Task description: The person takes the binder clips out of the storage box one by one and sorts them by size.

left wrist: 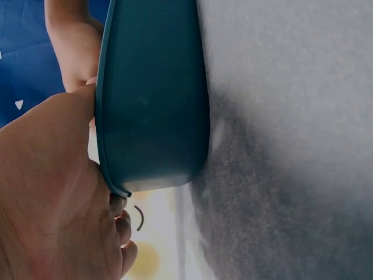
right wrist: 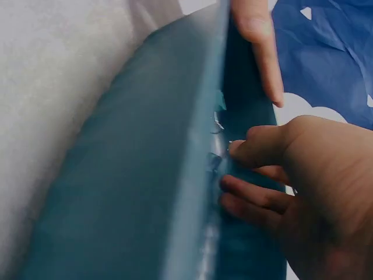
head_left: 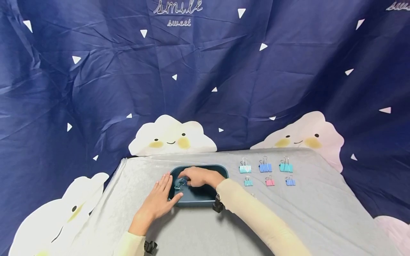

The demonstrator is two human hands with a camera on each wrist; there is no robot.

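A dark teal bin [head_left: 198,204] stands on the grey cloth. Its left rim lies under my left hand [head_left: 160,199], whose fingers are straight and whose thumb spreads along the near side; the left wrist view shows the palm against the bin's outer wall [left wrist: 154,99]. My right hand [head_left: 198,176] reaches inside the bin, fingers bent, beside a few binder clips [head_left: 180,184] at the left end. In the right wrist view, small metal glints show by the fingertips [right wrist: 236,149] of that hand. The near wall hides part of the clips, and whether the fingers pinch one is unclear.
Right of the bin, binder clips stand in rows: larger ones, such as a blue clip [head_left: 265,167], at the back, and smaller ones, such as a pink clip [head_left: 270,182], in front. Another clip [head_left: 253,195] peeks out behind the right sleeve. A dark blue curtain [head_left: 205,71] hangs behind.
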